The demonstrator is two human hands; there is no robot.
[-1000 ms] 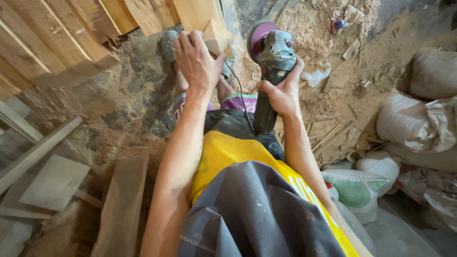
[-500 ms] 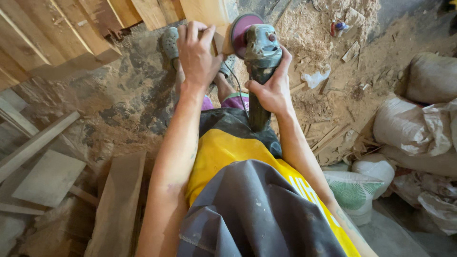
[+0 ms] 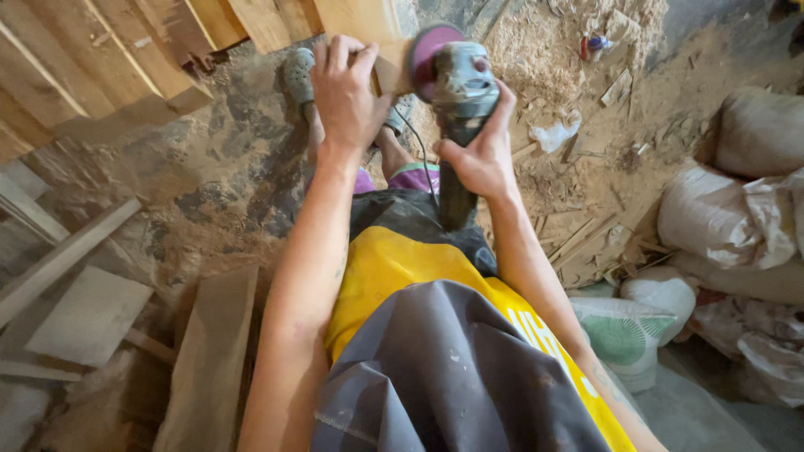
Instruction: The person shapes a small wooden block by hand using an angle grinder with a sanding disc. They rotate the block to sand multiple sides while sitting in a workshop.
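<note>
While our right hand (image 3: 479, 159) keeps its fingers clenched around the dark handle of the angle grinder (image 3: 456, 92), the pink sanding disc (image 3: 425, 50) sits at twelve o'clock, touching the edge of the pale wooden board (image 3: 362, 21). Our left hand (image 3: 345, 92) lies just beside it at eleven o'clock, fingers curled over and grasping that board's lower edge. White sacks (image 3: 737, 209) sit at three o'clock on the sawdust-strewn floor (image 3: 226, 201), and loose planks (image 3: 67, 251) lie at nine.

grey angle grinder (image 3: 456, 92) held upright, pink sanding disc (image 3: 425, 52) touching the pale wood plank (image 3: 362, 21); plank's standing on edge
</note>
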